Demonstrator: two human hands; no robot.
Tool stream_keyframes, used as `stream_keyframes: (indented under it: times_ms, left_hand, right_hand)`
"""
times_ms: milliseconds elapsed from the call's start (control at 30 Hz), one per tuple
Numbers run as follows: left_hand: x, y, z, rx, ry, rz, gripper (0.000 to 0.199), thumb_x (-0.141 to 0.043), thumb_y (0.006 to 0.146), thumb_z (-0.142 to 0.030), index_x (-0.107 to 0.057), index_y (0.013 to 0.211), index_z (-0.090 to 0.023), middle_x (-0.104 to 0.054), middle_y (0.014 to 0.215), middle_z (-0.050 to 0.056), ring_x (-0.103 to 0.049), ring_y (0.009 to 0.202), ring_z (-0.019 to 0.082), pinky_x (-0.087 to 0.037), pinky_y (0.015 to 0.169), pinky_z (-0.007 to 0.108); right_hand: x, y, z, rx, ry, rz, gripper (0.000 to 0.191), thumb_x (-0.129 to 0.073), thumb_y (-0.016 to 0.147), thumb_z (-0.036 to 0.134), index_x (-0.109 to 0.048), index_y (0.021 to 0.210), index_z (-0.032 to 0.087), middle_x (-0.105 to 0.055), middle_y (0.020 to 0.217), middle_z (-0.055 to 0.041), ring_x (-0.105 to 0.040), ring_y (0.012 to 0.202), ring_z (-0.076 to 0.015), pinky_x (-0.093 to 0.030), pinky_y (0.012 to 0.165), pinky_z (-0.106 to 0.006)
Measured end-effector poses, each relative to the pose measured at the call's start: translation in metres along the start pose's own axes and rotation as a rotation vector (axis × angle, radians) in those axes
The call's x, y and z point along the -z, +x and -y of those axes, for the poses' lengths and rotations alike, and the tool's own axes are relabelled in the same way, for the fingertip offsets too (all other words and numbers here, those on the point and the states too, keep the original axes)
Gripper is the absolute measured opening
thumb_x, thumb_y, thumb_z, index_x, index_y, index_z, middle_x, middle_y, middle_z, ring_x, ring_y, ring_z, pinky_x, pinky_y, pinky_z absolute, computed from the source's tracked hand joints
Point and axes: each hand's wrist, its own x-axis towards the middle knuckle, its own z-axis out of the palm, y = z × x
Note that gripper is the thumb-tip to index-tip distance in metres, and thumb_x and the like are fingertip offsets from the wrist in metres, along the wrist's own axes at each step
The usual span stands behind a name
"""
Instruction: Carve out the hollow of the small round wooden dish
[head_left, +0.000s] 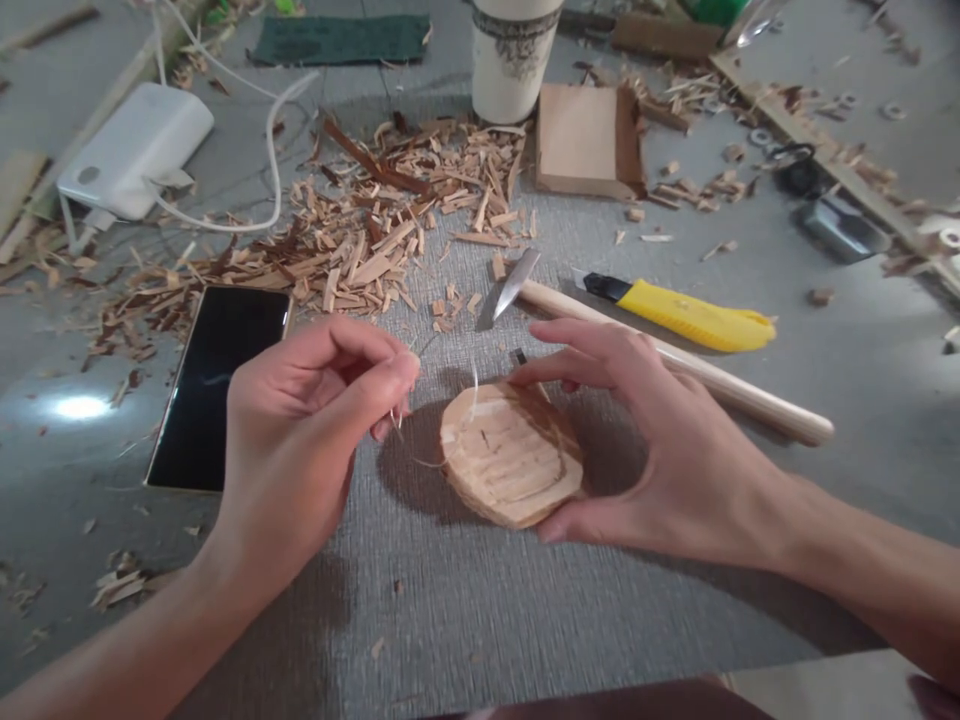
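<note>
A small carved wooden piece (pixel 510 460), roundish with cut corners and a hollowed, grooved face, sits low over the grey table in the middle of the view. My right hand (pixel 637 430) grips it from the right, thumb at the near edge and fingers at the far edge. Left of the piece, my left hand (pixel 322 410) is closed in a pinch on a thin pale strand (pixel 409 458). The strand loops toward the wooden piece's left edge. A thin white strip (pixel 475 390) stands up at the piece's far rim.
Beyond my right hand lie a small hammer (pixel 600 310) and a yellow utility knife (pixel 682 312). A black phone (pixel 217 380) is beside my left hand. Wood chips (pixel 375 240), a paper cup (pixel 514 60), a wooden tray (pixel 589 140) and a white power bank (pixel 139 150) stand farther back.
</note>
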Motion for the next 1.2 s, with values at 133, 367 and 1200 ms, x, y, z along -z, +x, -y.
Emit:
stream_keyframes:
  times_ms: [133, 367, 1200]
  left_hand:
    - [-0.003, -0.006, -0.001, -0.187, 0.331, 0.11, 0.017, -0.075, 0.096, -0.021, -0.066, 0.081, -0.022, -0.068, 0.082, -0.003, -0.061, 0.074, 0.012, -0.045, 0.063, 0.028]
    - [-0.016, -0.013, 0.003, -0.401, 0.736, 0.26, 0.018, -0.064, 0.096, -0.007, -0.064, 0.081, -0.017, -0.062, 0.088, -0.001, -0.059, 0.08, 0.012, -0.045, 0.072, 0.026]
    - [-0.022, -0.007, 0.014, -0.489, 0.726, 0.178, 0.022, -0.065, 0.096, -0.005, -0.061, 0.077, -0.016, -0.057, 0.079, -0.002, -0.052, 0.073, 0.01, -0.041, 0.067, 0.026]
  right_hand:
    - [-0.003, 0.004, 0.003, 0.031, -0.208, 0.038, 0.092, -0.089, 0.08, 0.05, -0.039, 0.153, 0.025, -0.069, 0.14, -0.0127, -0.059, 0.129, -0.0371, -0.047, 0.103, -0.053]
    - [-0.011, 0.007, -0.003, 0.137, -0.24, 0.056, 0.091, -0.092, 0.073, 0.064, -0.047, 0.144, 0.028, -0.072, 0.134, -0.0062, -0.055, 0.116, -0.0347, -0.037, 0.096, -0.049]
    - [-0.012, 0.005, -0.005, 0.27, -0.273, -0.08, 0.033, -0.075, 0.098, 0.044, -0.068, 0.119, 0.019, -0.078, 0.13, -0.0095, -0.066, 0.107, -0.0313, -0.043, 0.089, -0.048]
